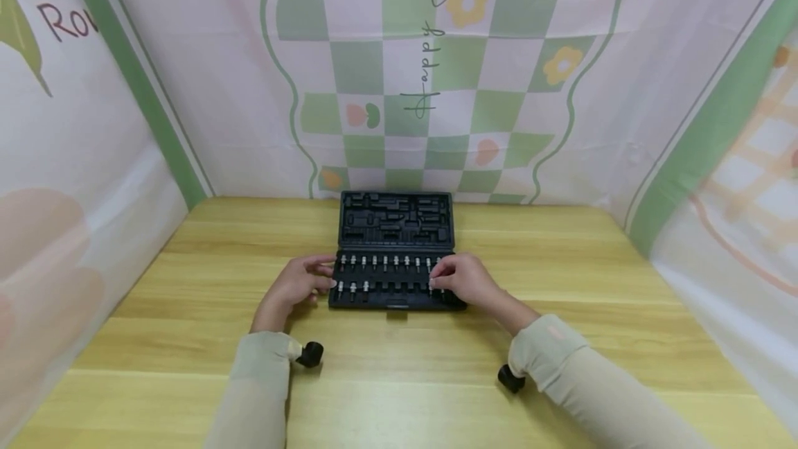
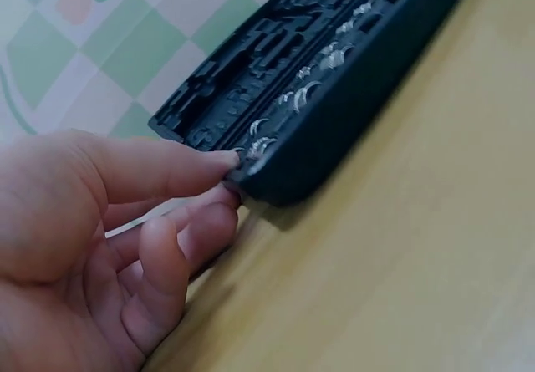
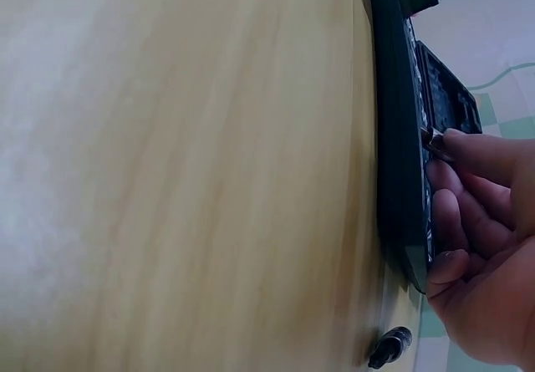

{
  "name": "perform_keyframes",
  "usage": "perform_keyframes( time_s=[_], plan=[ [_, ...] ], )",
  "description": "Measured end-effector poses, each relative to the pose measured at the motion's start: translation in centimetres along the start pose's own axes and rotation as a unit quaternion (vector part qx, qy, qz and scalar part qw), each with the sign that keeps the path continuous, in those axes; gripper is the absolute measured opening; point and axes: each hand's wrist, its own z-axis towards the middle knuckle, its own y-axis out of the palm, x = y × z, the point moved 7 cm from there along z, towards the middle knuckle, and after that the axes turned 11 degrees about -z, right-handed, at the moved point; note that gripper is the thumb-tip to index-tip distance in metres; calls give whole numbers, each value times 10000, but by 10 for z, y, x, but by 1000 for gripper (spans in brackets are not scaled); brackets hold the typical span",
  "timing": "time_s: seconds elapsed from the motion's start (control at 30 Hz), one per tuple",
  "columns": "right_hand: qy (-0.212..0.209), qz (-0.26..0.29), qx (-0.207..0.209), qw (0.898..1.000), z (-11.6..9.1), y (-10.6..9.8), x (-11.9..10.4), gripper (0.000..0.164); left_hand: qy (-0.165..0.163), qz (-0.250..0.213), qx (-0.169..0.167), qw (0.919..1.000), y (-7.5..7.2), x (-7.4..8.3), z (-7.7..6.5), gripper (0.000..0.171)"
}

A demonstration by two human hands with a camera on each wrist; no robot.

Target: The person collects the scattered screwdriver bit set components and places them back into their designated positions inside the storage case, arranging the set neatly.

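A black tool case (image 1: pixel 399 302) lies unfolded on the table, its lid (image 1: pixel 396 219) at the back. Silver socket bits (image 1: pixel 384 263) fill a back row; in the front row several stand at the left, with bare slots in the middle. My left hand (image 1: pixel 299 281) grips the case's left end, thumb on its top edge and fingers at the side, as the left wrist view shows. My right hand (image 1: pixel 466 278) pinches a small metal socket bit (image 3: pixel 433 141) between thumb and forefinger at the right part of the front row. The hand covers part of that row.
The wooden table (image 1: pixel 399 380) extends around the case. Patterned cloth (image 1: pixel 424 75) hangs behind it and along both sides. Beyond the case's right end, a small dark, shiny piece (image 3: pixel 389 347) shows in the right wrist view. A latch tab (image 1: pixel 397 314) juts from the case front.
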Motion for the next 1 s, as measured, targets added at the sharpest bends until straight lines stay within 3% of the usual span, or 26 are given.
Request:
perform_keyframes(
  time_s=[0.27,0.6,0.8,1.0],
  plan=[
    [-65,-41,-113,9999,4,4,-3,6,-71,-60,75,9999,-4,-1,0,54],
    [-171,-75,-97,9998,3,5,-1,4,80,-246,145,9996,-1,-3,2,52],
    [-306,-31,-102,9995,4,4,-2,4,97,-129,235,9996,2,3,1,49],
    [-252,-106,-234,9994,6,4,-4,3,315,92,260,9991,5,10,-1,48]
  ],
)
